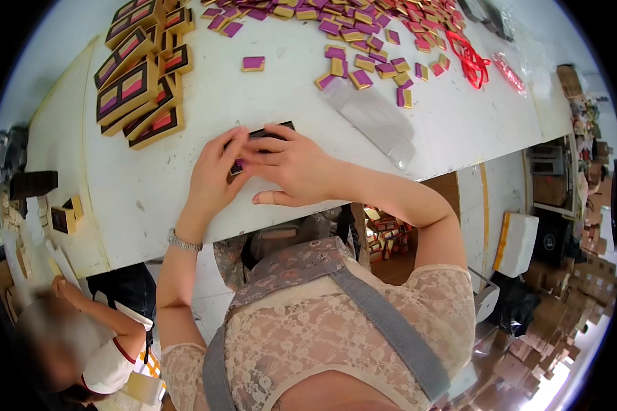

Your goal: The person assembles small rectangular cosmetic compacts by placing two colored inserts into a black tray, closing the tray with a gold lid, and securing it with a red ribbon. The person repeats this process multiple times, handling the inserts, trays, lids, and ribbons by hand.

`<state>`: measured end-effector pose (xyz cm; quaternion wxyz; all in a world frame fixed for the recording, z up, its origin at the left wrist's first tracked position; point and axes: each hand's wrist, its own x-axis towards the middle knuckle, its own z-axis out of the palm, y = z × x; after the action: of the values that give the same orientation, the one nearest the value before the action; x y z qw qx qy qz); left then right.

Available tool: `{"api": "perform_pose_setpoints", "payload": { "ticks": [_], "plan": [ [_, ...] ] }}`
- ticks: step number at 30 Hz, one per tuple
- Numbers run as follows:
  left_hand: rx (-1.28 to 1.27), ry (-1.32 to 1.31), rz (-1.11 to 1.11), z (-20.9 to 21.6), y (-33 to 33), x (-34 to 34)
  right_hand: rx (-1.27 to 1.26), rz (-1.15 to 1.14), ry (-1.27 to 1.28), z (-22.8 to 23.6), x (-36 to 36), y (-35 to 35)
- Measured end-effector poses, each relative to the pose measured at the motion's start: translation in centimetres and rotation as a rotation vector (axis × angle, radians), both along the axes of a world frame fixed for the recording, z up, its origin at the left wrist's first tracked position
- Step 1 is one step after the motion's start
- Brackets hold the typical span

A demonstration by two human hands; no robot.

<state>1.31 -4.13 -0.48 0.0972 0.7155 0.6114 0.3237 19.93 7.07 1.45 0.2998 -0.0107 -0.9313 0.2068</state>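
Observation:
On the white table (164,226), near its front edge, lies a small flat black-edged box (285,127), mostly covered by my hands. A bit of purple shows between the fingers. My left hand (216,171), a metal watch on its wrist, has thumb and fingers around the box's left side. My right hand (295,164) lies across the top from the right. Its fingers are stretched out and overlap the left fingertips, and its thumb points away. Beyond my hands, a single purple-and-gold block (253,64) lies apart from a large heap of similar blocks (363,31).
Gold-sided boxes with black-framed tops (127,89) are stacked at far left. A clear plastic sleeve (373,123) and red ribbon (467,60) lie right. Below the table edge sits a carton of small blocks (387,236). Another person (110,342) works at lower left.

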Motion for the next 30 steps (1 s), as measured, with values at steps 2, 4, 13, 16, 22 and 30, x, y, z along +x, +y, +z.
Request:
{"api": "perform_pose_setpoints", "payload": {
  "ticks": [2,4,13,16,22,30],
  "plan": [
    [-0.013,0.084,0.035,0.6,-0.3,0.3,-0.182,-0.103,0.021,-0.4,1.7,4.3],
    [-0.024,0.121,0.124,0.5,-0.4,-0.1,0.026,-0.710,-0.036,3.0,4.7,10.1],
    [-0.072,0.024,0.118,0.7,-0.3,-0.1,0.489,-0.888,-0.621,0.2,18.0,30.1],
    [-0.050,0.043,0.127,0.7,-0.4,-0.2,0.049,-0.796,-0.148,0.0,12.2,24.2],
    [-0.005,0.060,0.113,0.6,-0.2,-0.4,-0.276,-0.097,-0.142,0.9,0.0,6.5],
    [0.001,0.044,0.089,0.0,-0.6,-0.6,0.251,0.023,-0.085,-1.6,-0.7,5.5]
  ]
}}
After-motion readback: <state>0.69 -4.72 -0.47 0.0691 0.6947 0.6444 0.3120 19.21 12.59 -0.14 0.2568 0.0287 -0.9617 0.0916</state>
